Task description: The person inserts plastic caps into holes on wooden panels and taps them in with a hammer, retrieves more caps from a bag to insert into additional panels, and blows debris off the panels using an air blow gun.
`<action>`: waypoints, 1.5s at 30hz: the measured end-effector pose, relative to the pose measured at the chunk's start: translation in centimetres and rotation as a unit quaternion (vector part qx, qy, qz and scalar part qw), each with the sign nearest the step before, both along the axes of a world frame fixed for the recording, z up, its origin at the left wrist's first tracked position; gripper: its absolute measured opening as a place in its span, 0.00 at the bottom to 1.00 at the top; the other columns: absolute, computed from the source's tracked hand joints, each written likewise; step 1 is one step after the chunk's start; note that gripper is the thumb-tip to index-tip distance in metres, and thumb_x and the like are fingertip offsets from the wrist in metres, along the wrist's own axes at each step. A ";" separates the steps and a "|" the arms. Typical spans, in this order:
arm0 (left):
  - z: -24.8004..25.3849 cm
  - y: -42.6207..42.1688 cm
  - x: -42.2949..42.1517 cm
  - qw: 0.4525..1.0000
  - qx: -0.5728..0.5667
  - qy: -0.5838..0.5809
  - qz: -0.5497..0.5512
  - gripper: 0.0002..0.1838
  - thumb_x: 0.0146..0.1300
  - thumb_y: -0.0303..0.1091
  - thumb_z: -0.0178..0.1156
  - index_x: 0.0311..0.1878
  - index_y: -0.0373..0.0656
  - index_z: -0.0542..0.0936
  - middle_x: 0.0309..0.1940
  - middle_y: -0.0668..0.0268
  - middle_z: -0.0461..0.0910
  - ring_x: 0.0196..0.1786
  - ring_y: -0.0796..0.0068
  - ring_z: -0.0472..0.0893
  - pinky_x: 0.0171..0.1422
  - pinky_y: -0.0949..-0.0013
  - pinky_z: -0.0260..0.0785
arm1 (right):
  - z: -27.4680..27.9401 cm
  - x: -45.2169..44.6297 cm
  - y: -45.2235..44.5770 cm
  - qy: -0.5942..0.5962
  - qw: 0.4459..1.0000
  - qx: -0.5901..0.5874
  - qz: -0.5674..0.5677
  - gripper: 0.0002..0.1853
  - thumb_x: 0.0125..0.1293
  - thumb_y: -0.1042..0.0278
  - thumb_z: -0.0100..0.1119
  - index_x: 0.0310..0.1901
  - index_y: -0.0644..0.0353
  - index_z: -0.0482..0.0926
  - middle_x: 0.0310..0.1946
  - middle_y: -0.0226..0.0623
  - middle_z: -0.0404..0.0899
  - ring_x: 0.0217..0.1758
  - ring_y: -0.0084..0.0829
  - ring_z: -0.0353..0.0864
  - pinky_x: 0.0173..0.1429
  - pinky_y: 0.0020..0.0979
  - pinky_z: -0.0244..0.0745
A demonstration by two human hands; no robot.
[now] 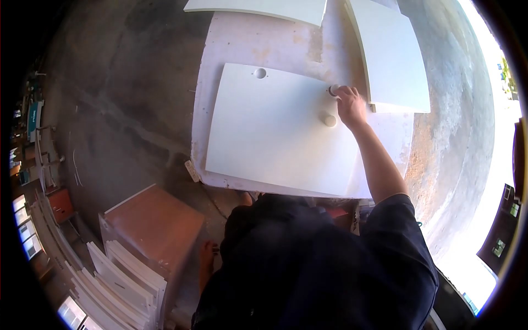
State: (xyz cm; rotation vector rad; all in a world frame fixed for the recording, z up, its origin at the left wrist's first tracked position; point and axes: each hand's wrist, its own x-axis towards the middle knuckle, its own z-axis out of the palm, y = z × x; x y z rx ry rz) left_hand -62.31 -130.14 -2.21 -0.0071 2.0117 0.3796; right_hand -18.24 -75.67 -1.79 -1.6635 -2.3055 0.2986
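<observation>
Across the middle, a pale, stained desk (236,41). Flat on its near part, a large white panel (275,129), long axis running left to right with a slight slant, right end a little nearer. Beyond at the far right, a second white panel (393,60), reaching past the desk's right edge; at the far left, a third panel (258,6), cut off by the view. Low at the near left, a brown box (159,214), with white boards (126,280) on edge just beside. Over the far right corner of the large panel, the right hand (352,107), clearly the nearer of the two; low beside the body and well apart from the desk, apparently the left hand (209,250), too small to tell whether open or closed. Right grip with bent fingers, tips at a dark-rimmed round spot (332,91) in the panel; cannot tell whether pinched on a small piece or only touching. Most of the panel to the left and near side of that grip. Just nearer and slightly left, a short pale cylinder (329,120) on the panel, apart from the fingertips. Near the far left corner, well apart, a round recess (260,73).
</observation>
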 end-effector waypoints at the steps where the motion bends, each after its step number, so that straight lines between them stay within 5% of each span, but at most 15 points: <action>1: 0.0 0.1 -0.2 1.000 0.007 0.000 -0.008 0.21 0.71 0.45 0.53 0.56 0.38 0.76 0.44 0.59 0.82 0.41 0.65 0.81 0.45 0.63 0.73 | 0.1 0.0 -0.1 -0.007 1.000 0.007 0.006 0.11 0.61 0.73 0.56 0.44 0.55 0.84 0.46 0.32 0.82 0.54 0.38 0.75 0.60 0.37 0.72; 16: 0.8 2.5 0.4 0.999 0.029 0.027 -0.023 0.19 0.72 0.42 0.51 0.55 0.37 0.76 0.46 0.58 0.82 0.44 0.64 0.82 0.47 0.63 0.74 | -0.3 -0.7 1.0 -0.074 0.994 -0.080 0.023 0.22 0.54 0.82 0.49 0.48 0.56 0.85 0.50 0.34 0.83 0.59 0.36 0.72 0.65 0.35 0.60; 17: 0.2 2.3 0.3 0.999 0.037 0.029 -0.023 0.19 0.72 0.42 0.51 0.54 0.37 0.76 0.45 0.58 0.82 0.43 0.64 0.82 0.47 0.63 0.74 | -0.1 -0.5 1.1 -0.085 0.988 -0.123 0.027 0.25 0.53 0.81 0.50 0.53 0.55 0.81 0.59 0.35 0.78 0.62 0.39 0.70 0.69 0.39 0.59; 20: -0.8 1.6 0.2 0.996 0.078 0.043 -0.006 0.17 0.72 0.42 0.51 0.51 0.37 0.77 0.43 0.58 0.83 0.40 0.65 0.82 0.44 0.63 0.74 | 0.1 -0.8 -1.3 -0.071 0.993 -0.090 0.023 0.28 0.55 0.76 0.54 0.60 0.54 0.76 0.66 0.35 0.72 0.63 0.40 0.69 0.69 0.42 0.60; 24: 0.3 0.9 1.2 0.995 0.084 0.052 -0.010 0.16 0.72 0.40 0.50 0.50 0.37 0.78 0.40 0.59 0.83 0.37 0.66 0.82 0.41 0.63 0.73 | 2.3 -2.7 -6.1 -0.069 0.984 -0.103 -0.128 0.21 0.61 0.59 0.61 0.55 0.55 0.74 0.53 0.40 0.75 0.60 0.42 0.72 0.62 0.45 0.69; 26: -0.3 0.2 0.5 0.997 0.067 0.034 -0.010 0.16 0.71 0.40 0.51 0.51 0.37 0.77 0.39 0.59 0.82 0.37 0.66 0.81 0.40 0.64 0.73 | 1.1 -2.8 -8.2 -0.069 0.979 -0.160 -0.107 0.22 0.63 0.54 0.61 0.53 0.57 0.73 0.49 0.44 0.77 0.54 0.46 0.78 0.57 0.46 0.73; 32: -0.6 -0.3 -2.2 0.999 0.039 0.018 0.009 0.17 0.72 0.40 0.51 0.50 0.34 0.76 0.39 0.57 0.80 0.38 0.66 0.80 0.40 0.64 0.72 | 1.3 -6.4 -9.5 0.065 0.983 -0.106 -0.134 0.18 0.58 0.63 0.64 0.44 0.60 0.66 0.41 0.47 0.77 0.44 0.48 0.79 0.48 0.46 0.73; 36: -4.3 -2.2 -6.4 0.993 0.120 -0.002 0.001 0.17 0.72 0.42 0.50 0.48 0.35 0.76 0.40 0.57 0.80 0.37 0.66 0.79 0.40 0.63 0.72 | 2.3 -12.5 -9.8 0.192 0.975 -0.082 -0.077 0.18 0.56 0.69 0.62 0.45 0.61 0.66 0.37 0.49 0.77 0.42 0.49 0.78 0.47 0.44 0.73; 41: -9.1 -0.6 -14.1 0.986 0.152 0.007 -0.063 0.15 0.72 0.41 0.53 0.50 0.38 0.75 0.38 0.59 0.80 0.35 0.70 0.79 0.39 0.65 0.72 | 4.5 -22.7 -12.1 0.174 0.974 -0.144 -0.028 0.16 0.55 0.70 0.64 0.45 0.62 0.75 0.44 0.47 0.80 0.49 0.48 0.80 0.52 0.41 0.75; 45: -11.2 3.3 -21.0 0.988 0.147 -0.054 0.005 0.14 0.71 0.41 0.54 0.49 0.41 0.75 0.37 0.60 0.80 0.35 0.72 0.78 0.38 0.67 0.71 | 3.3 -29.8 -14.9 0.180 0.974 -0.130 -0.034 0.13 0.55 0.70 0.64 0.40 0.61 0.74 0.40 0.48 0.79 0.44 0.51 0.79 0.48 0.44 0.75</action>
